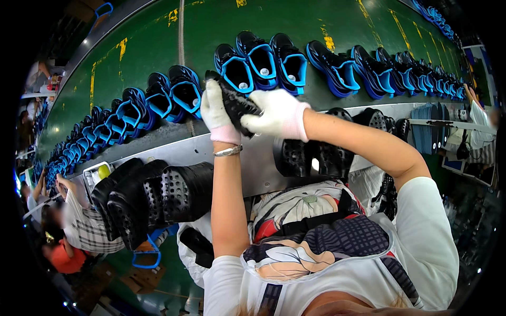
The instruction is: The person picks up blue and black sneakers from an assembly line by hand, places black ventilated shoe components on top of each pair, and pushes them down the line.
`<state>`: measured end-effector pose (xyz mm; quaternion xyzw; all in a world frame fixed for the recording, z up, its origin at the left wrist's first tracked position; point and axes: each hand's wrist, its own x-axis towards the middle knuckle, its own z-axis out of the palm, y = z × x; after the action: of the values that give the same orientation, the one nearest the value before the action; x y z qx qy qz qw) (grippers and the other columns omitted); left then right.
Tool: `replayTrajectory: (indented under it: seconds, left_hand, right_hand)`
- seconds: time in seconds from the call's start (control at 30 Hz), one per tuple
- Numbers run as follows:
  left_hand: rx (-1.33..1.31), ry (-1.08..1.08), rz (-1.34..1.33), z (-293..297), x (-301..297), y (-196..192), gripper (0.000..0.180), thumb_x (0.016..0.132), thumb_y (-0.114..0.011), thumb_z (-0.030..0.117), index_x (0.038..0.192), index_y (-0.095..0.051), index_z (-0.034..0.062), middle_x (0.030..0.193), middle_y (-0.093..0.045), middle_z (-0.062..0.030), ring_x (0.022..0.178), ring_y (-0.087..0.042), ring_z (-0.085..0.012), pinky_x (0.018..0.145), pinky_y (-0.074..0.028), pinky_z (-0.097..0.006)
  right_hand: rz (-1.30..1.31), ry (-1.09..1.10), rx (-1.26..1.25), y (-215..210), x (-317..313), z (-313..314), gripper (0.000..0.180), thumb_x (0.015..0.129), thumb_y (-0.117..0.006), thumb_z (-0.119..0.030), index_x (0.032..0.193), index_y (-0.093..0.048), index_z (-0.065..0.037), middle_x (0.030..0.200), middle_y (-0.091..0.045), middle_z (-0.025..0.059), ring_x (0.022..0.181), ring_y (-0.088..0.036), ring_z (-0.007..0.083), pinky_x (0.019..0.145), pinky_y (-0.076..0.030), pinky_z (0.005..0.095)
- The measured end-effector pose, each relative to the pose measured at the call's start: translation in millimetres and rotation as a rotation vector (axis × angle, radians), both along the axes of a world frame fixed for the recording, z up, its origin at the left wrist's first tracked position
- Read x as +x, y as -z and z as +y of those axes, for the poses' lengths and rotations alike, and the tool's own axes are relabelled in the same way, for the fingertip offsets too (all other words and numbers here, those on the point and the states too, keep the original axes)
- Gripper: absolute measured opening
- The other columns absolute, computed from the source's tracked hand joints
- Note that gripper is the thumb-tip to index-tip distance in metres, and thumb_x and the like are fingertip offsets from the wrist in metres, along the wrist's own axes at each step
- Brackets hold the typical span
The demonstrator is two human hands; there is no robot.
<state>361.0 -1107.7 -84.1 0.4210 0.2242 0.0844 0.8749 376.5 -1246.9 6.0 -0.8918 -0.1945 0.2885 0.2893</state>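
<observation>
Both my hands wear white knit gloves with pink cuffs. Between them I hold a black, perforated, shoe-shaped piece [236, 104], tilted above the near edge of the line. My left hand [215, 108] is closed around its left side. At its lower right end, my right hand [275, 112] grips it with the thumb underneath and the fingers partly hidden. Just beyond, black shoes with bright blue linings [262, 59] stand on the green surface. A shoe [184, 94] sits just left of my left hand, and another [334, 71] stands farther right.
A long row of similar shoes [108, 126] curves off to the left, and another [406, 73] to the right. Black perforated pieces [182, 192] sit along the metal edge [258, 168] near me. Blue-grey insole-shaped pieces [424, 124] stand at right. Other people work at both ends.
</observation>
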Motion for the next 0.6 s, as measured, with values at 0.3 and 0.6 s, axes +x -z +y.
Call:
replayTrajectory:
  seconds: [0.3,0.6]
  left_hand:
    - [1.277,0.38,-0.144,-3.7,-5.0,68.9,0.035,0.082,-0.062,0.018,0.116,-0.06,0.007,0.115,-0.059,-0.0173,0.106,-0.057,-0.034,0.089,-0.047,-0.039]
    - [1.294,0.775,0.503,-13.2,48.4,73.4,0.033,0.084,-0.061,0.033,0.106,-0.065,0.0078,0.109,-0.066,-0.0149,0.102,-0.061,-0.0352,0.084,-0.051,-0.041]
  right_hand:
    - [0.023,-0.2,-0.536,34.4,94.2,6.4,0.046,0.077,-0.055,-0.042,0.094,-0.069,-0.002,0.087,-0.068,0.0208,0.085,-0.066,0.0357,0.079,-0.052,0.0408]
    - [-0.311,-0.021,-0.522,130.3,111.1,68.5,0.028,0.084,-0.06,-0.028,0.098,-0.07,-0.006,0.099,-0.068,0.0168,0.093,-0.066,0.0322,0.082,-0.053,0.0388]
